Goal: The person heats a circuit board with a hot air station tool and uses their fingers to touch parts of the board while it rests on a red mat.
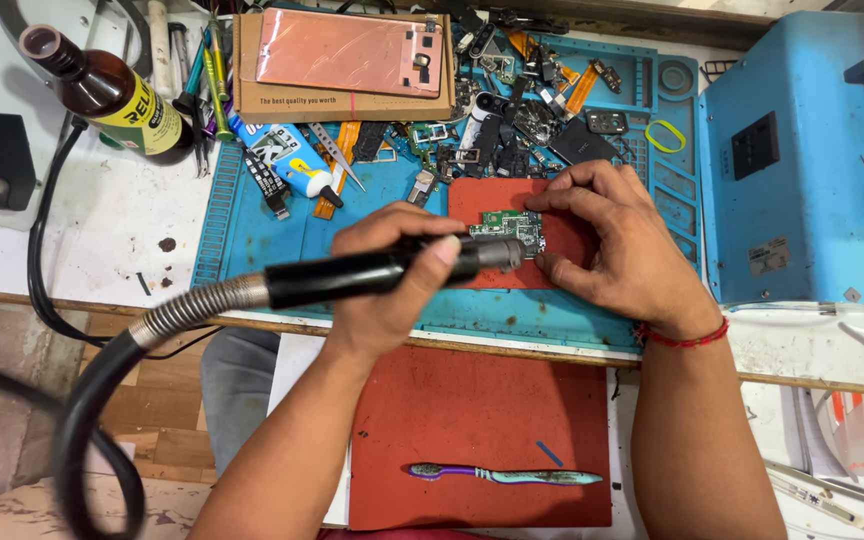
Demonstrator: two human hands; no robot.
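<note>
My left hand [392, 275] is wrapped tight round the black hot-air wand [372, 272], nozzle at the small green circuit board [510, 229]. The board lies on a red pad [482, 205] on the blue work mat [252, 230]. My right hand [617, 235] pinches the board's edges with its fingertips, holding it flat; a toothbrush [504, 474] lies well apart on the nearer red sheet [472, 420].

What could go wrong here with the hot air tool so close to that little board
The left hand aims the black hot-air handpiece at the small green circuit board, and the right hand steadies that board with bare fingertips right beside the nozzle, so a burn looks possible. The board lies on a red pad with loose phone parts close behind, which the airflow might scatter.
</note>
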